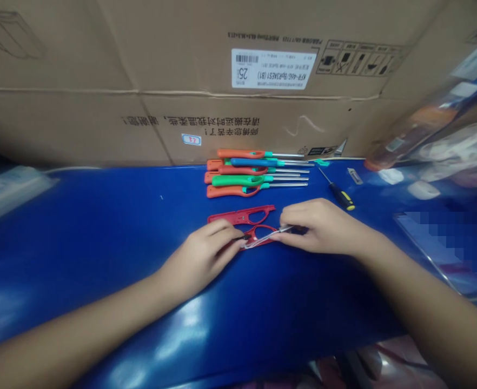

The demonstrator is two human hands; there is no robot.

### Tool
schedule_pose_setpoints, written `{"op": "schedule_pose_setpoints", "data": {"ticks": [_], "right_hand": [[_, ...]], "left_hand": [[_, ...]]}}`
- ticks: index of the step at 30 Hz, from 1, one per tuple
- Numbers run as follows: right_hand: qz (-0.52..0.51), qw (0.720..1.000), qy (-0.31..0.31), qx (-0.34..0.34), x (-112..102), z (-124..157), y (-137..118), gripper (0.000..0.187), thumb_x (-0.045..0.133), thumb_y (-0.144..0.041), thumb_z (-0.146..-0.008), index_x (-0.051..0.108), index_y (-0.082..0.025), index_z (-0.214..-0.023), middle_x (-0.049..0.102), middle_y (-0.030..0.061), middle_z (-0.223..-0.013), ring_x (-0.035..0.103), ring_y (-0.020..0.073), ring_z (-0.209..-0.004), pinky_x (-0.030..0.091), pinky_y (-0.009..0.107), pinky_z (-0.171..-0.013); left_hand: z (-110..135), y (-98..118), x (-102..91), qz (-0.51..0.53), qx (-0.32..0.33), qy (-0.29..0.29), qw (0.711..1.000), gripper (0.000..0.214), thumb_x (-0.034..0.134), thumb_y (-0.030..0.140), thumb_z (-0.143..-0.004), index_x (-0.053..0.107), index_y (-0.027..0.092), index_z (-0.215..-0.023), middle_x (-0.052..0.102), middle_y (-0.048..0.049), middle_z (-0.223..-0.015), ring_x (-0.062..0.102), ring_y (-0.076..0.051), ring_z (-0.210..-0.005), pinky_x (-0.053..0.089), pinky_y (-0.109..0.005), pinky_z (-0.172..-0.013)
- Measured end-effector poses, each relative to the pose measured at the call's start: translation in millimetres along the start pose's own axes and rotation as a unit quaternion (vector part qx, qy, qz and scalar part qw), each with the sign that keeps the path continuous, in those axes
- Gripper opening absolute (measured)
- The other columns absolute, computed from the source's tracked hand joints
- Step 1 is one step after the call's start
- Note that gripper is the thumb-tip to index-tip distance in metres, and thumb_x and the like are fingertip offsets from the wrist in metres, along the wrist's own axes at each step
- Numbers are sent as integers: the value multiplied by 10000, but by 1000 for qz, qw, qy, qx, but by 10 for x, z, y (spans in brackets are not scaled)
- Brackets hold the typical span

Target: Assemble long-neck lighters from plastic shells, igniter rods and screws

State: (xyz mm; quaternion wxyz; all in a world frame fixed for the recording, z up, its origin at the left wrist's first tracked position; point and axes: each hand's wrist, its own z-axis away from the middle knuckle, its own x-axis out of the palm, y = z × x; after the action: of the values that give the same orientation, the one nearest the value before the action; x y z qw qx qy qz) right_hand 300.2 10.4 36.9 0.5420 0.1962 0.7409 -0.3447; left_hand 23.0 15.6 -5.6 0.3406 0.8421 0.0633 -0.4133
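My left hand (pixel 210 246) is closed in a pinch around a small black part (pixel 245 237) with thin pale wires (pixel 258 241). Closed as well, my right hand (pixel 322 224) grips a short metal tube (pixel 286 228) where the wires end. Beneath the fingers lies one red lighter shell half (pixel 263 231), partly covered by the hands and the wires. Just beyond it rests a second red shell half (pixel 238 215), its hollow inner side facing up. Farther back are several long-nosed gas lighters in orange, blue, red and green (pixel 230 181), noses to the right.
A large cardboard box (pixel 100 124) stands along the back of the blue table (pixel 80 243). At the right lie a black and yellow screwdriver (pixel 341 195), a small pale piece (pixel 355 176), a plastic bottle (pixel 409 135) on its side and a flat glossy object (pixel 429 248).
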Motion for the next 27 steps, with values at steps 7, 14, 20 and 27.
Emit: {"op": "schedule_pose_setpoints", "data": {"ticks": [7,14,20,27], "right_hand": [[1,1000,-17,9,33,-30,-46,340,532,-406,-1004,603,-185,-756,571,-19,-696,478,100,-603,299,261,-580],[-24,999,-13,34,69,-33,-32,220,595,-424,-971,594,-216,-1040,681,-2,-956,600,123,-767,382,244,-656],[-38,998,-35,34,46,-27,-61,169,566,-381,-988,577,-219,-1034,668,-7,-963,585,127,-776,400,250,-678],[-55,996,-66,36,4,-14,-49,93,490,-235,-993,578,-210,-1009,647,25,-971,562,150,-818,399,273,-714]], "left_hand": [[-2,-47,18,4,-13,-11,1000,135,569,191,-1005,682,167,-1075,661,-59,-1031,651,-161,-929,535,-289,-850],[-6,-124,0,-29,-25,22,999,139,606,251,-993,710,195,-1067,688,-45,-1033,679,-162,-901,538,-279,-823],[13,-151,4,-22,-24,24,999,139,627,243,-980,734,184,-1047,697,-46,-994,683,-153,-859,541,-266,-795],[-4,-165,14,-29,-27,33,999,166,638,275,-974,760,188,-1047,720,-48,-976,690,-155,-829,545,-266,-769]]}}
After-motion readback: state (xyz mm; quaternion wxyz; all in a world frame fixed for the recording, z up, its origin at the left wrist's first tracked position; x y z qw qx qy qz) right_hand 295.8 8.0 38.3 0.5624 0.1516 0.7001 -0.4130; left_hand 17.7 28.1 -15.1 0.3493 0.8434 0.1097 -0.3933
